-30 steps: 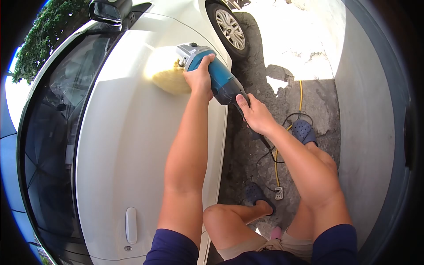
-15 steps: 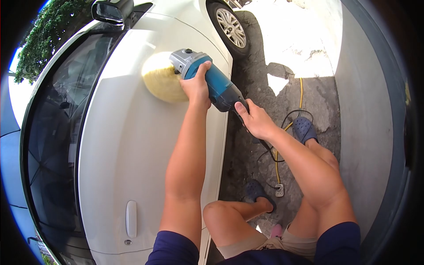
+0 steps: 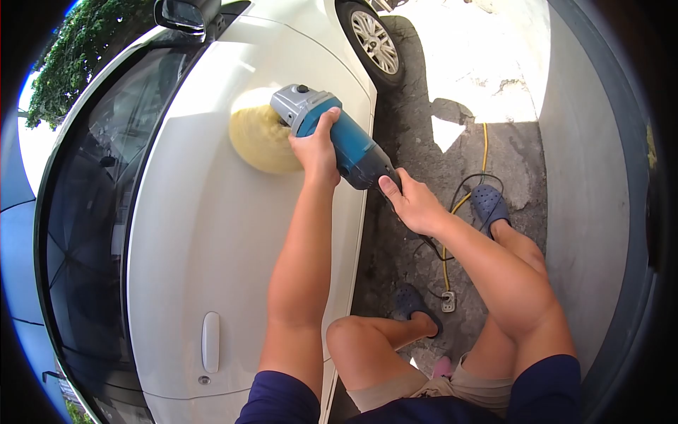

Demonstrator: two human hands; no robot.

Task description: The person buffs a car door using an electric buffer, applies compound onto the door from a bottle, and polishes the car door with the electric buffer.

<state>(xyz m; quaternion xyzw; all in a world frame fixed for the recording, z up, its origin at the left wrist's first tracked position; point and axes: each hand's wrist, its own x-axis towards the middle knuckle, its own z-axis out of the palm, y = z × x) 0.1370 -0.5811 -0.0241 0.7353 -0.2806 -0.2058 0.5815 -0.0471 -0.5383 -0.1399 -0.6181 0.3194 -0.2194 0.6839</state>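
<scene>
A teal, black and silver power polisher point(image 3: 347, 143) is held in both hands against the white car door point(image 3: 212, 240). Its round yellow buffing pad point(image 3: 261, 138) looks blurred and lies on the upper front part of the door. My left hand point(image 3: 317, 150) is wrapped round the body just behind the silver head. At the back end, my right hand point(image 3: 415, 201) grips the black handle, where the cord comes out. The undersides of both grips are hidden.
A yellow extension cord point(image 3: 485, 152) ends in a socket block point(image 3: 448, 302) on the rough concrete point(image 3: 512, 166). Black cable loops lie near my clogs point(image 3: 489, 203). A grey wall point(image 3: 586, 177) stands at right; the front wheel point(image 3: 374, 42), side mirror point(image 3: 181, 17) and door handle point(image 3: 210, 342) are on the car.
The view has shifted slightly. The polisher stays on almost the same area of the door, its head a little lower in view, with both hands still round it.
</scene>
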